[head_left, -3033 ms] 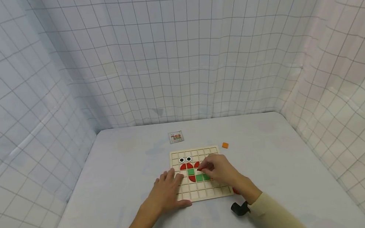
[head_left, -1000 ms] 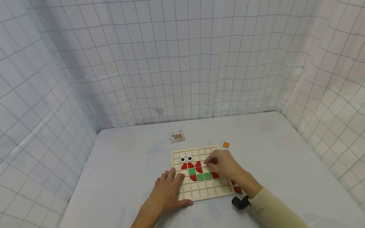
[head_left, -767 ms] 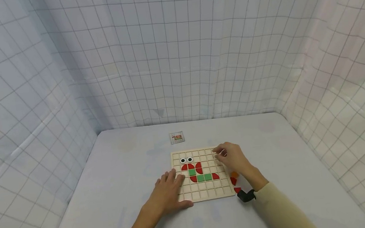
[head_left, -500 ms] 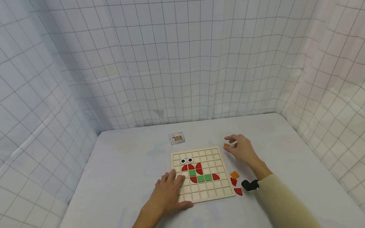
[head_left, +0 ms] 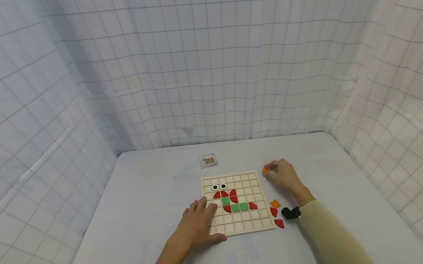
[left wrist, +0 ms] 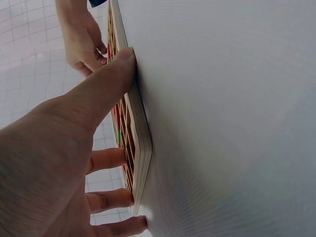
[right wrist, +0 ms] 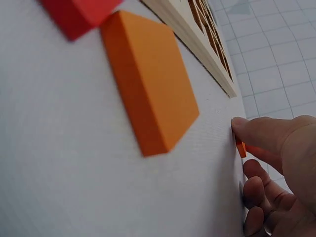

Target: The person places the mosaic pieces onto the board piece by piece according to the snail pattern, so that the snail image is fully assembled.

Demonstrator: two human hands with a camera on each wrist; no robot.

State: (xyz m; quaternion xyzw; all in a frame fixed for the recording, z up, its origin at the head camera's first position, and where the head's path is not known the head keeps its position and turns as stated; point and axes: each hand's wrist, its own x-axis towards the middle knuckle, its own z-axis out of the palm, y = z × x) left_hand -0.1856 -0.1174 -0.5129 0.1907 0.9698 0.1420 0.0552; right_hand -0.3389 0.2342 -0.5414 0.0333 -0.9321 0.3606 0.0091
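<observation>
A pale wooden grid board (head_left: 244, 226) lies on the table, bearing two eye discs (head_left: 219, 186), red quarter-round tiles (head_left: 233, 196) and green square tiles (head_left: 240, 207). My left hand (head_left: 196, 224) rests on its front left corner with straight, spread fingers. In the left wrist view the thumb (left wrist: 111, 74) presses along the near edge while the other fingers reach the left side. Beyond the board's back right corner, my right hand (head_left: 283, 175) pinches a small orange square tile (head_left: 265, 170) at the tabletop. The right wrist view shows this orange tile (right wrist: 240, 148) between thumb and forefinger.
Beside the board's right edge lie another orange square tile (head_left: 275, 204) and two loose red tiles (head_left: 279, 224), close to the right wrist. Behind the board is a small picture card (head_left: 208, 160). Gridded white curtains (head_left: 214, 84) enclose the table's back and sides.
A red quarter-round tile went from my right hand onto the board. The hand then moved right and back to the orange tile and now pinches it. My left hand stayed on the board.
</observation>
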